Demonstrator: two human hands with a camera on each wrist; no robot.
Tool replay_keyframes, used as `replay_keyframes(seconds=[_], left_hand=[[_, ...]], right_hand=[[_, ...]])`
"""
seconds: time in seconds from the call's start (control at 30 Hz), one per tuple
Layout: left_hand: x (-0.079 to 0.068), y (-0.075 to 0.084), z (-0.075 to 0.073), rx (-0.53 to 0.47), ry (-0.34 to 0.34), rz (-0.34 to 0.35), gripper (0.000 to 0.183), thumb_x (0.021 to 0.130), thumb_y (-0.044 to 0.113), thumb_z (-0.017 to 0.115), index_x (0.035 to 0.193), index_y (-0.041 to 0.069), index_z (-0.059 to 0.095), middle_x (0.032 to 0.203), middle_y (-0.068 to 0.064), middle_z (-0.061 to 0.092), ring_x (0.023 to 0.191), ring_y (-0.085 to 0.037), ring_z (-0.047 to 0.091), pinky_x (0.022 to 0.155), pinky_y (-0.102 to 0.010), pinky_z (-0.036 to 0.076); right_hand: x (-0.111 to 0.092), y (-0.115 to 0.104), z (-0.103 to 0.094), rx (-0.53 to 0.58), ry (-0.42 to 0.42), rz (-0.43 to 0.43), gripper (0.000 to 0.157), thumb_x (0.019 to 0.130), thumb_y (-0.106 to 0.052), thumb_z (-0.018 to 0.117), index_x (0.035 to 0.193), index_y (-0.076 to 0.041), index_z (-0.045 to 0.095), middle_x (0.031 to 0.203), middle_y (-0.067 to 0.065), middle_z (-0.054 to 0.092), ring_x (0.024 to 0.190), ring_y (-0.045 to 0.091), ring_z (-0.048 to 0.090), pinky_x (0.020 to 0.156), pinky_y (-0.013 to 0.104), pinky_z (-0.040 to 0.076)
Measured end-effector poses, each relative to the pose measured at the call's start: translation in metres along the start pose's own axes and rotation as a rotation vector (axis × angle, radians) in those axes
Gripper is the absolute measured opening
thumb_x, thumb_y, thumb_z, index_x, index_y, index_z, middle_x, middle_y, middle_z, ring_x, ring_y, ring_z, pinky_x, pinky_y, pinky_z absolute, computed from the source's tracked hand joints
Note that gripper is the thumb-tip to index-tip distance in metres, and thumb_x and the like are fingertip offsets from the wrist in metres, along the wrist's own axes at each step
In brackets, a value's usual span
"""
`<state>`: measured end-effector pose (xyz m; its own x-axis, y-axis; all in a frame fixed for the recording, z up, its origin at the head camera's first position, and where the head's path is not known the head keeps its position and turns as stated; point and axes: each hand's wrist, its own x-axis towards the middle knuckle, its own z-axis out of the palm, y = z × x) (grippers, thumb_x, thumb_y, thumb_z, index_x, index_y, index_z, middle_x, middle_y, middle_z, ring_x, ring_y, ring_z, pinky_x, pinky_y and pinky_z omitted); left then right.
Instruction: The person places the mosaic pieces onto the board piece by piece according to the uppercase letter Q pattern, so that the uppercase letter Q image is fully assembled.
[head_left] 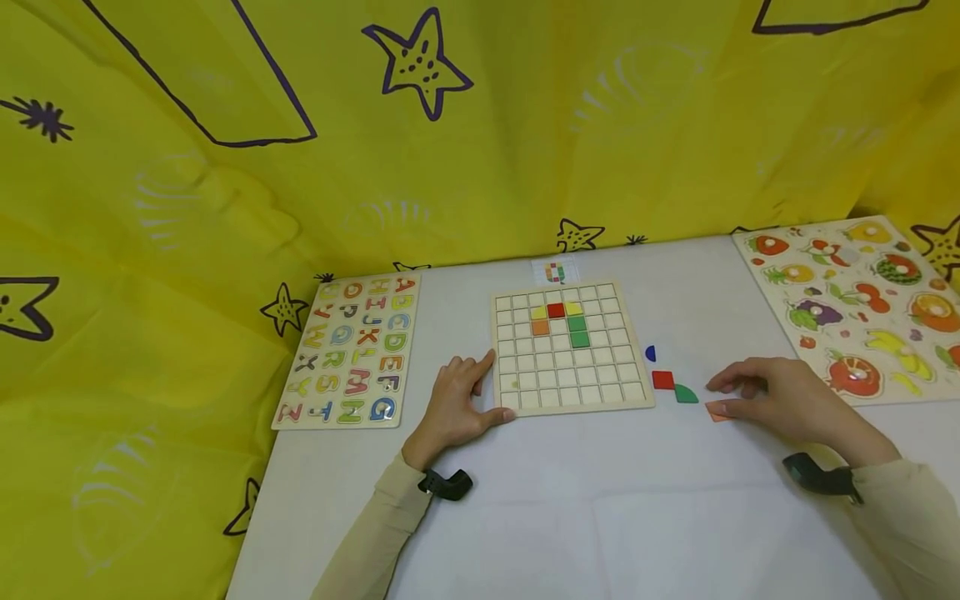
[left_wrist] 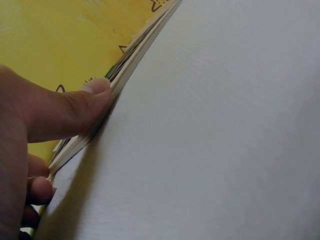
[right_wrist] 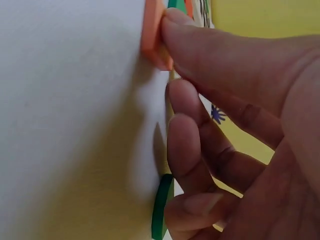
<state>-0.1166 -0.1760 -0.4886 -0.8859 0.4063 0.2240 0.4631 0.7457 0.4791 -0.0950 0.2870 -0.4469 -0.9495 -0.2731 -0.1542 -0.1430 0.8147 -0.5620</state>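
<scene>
A wooden grid board [head_left: 573,408] lies on the table with several coloured pieces set in its upper cells. My left hand [head_left: 455,410] is at its lower left corner, the index finger against the left side and the thumb [left_wrist: 97,86] on the near edge. My right hand [head_left: 783,400] rests its thumb on an orange piece [right_wrist: 151,32]; the bent fingers appear apart from it. Next to it lie a green quarter-round piece [head_left: 686,394], a red square [head_left: 663,381] and a blue half-round [head_left: 650,353]. Another green piece [right_wrist: 160,210] shows beside the lower fingers in the right wrist view.
An alphabet puzzle board [head_left: 318,417] lies at the left of the table. At the right is a fruit puzzle board [head_left: 813,290]. A small pattern card [head_left: 542,271] lies behind the grid board. A yellow patterned cloth [head_left: 480,183] hangs along the back and left.
</scene>
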Motion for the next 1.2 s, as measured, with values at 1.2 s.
replay_keyframes(seconds=[1.2], left_hand=[[-0.001,-0.002,0.001,0.007,-0.003,0.000,0.095,0.074,0.045,0.092,0.151,0.002,0.058,0.078,0.003,0.044,0.081,-0.015,0.037,0.079,-0.031,0.028]], right_hand=[[0.011,-0.001,0.008,0.014,0.160,-0.150,0.019,0.100,-0.022,0.076,0.116,-0.016,0.069,0.086,-0.006,0.068,0.073,0.002,0.051,0.064,0.023,0.044]])
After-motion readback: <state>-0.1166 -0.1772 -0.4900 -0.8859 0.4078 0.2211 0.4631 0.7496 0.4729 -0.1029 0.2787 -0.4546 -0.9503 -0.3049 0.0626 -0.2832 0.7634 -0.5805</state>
